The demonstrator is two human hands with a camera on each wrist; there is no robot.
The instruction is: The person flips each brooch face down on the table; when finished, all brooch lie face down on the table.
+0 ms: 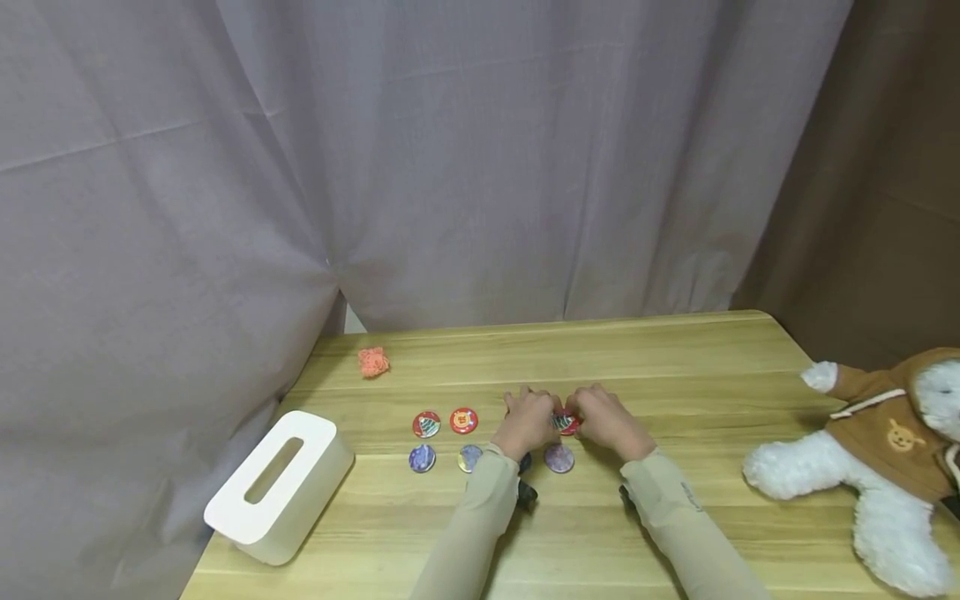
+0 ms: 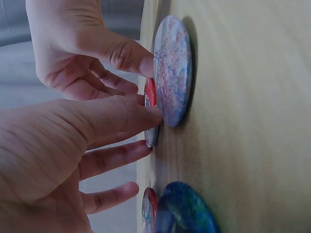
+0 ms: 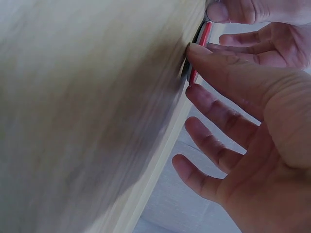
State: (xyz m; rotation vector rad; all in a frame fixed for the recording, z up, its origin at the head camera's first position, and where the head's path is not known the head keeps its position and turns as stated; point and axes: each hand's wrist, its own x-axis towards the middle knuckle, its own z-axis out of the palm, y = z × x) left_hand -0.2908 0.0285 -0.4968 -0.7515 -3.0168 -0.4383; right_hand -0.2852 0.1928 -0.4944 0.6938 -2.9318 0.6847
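Both hands meet over a red round badge (image 1: 566,423) with a tree picture, at the right end of the upper row on the table. My left hand (image 1: 531,419) pinches its left edge between thumb and forefinger. At the opposite edge my right hand (image 1: 609,421) pinches it, the other fingers spread apart in the right wrist view. The badge's rim (image 3: 200,46) is close to the wood. Just nearer stands a pinkish-purple badge (image 1: 558,458), apart from the fingers. A dark blue badge (image 2: 187,208) is partly hidden by the left wrist in the head view.
Left of the hands lie a red-and-green tree badge (image 1: 427,425), a red badge (image 1: 463,420), a blue-purple badge (image 1: 422,458) and a yellow-grey badge (image 1: 469,457). A white tissue box (image 1: 315,492), an orange yarn bundle (image 1: 372,362) and a plush toy (image 1: 873,450) surround them on the table (image 1: 675,358).
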